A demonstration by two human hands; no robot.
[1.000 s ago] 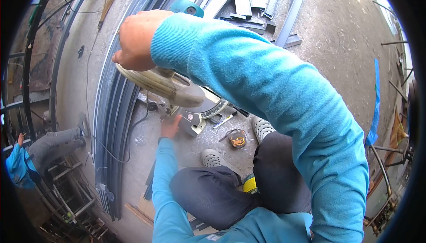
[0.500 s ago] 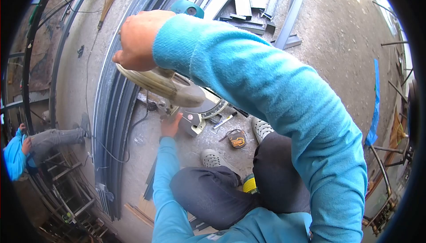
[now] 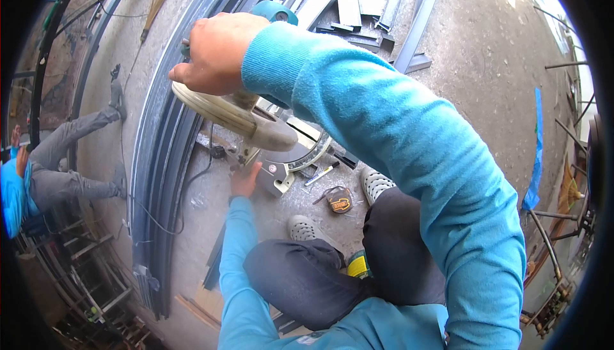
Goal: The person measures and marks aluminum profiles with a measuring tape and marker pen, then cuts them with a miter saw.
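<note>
My right hand (image 3: 220, 53) is wrapped around the handle of a miter saw (image 3: 224, 107), high over its pale blade guard. Part of the saw's teal motor housing (image 3: 275, 12) shows beyond my wrist. Low at the saw's near left side, my left hand (image 3: 244, 178) is closed beside the base (image 3: 276, 177), its thumb up; its fingers are partly hidden and I cannot tell what they hold. A marker pen (image 3: 322, 174) and a tape measure (image 3: 338, 200) lie on the floor between the base and my shoes.
Long dark metal profiles (image 3: 157, 184) run along the left, with a power cable (image 3: 182, 222) across them. Metal offcuts (image 3: 358, 21) lie beyond the saw. Another person's legs (image 3: 77, 136) show at far left. Blue tape (image 3: 536, 152) hangs at right.
My right hand and the saw head have shifted slightly right, and more of the saw's table shows under the guard. My left hand stays put. The other person's legs have moved apart.
</note>
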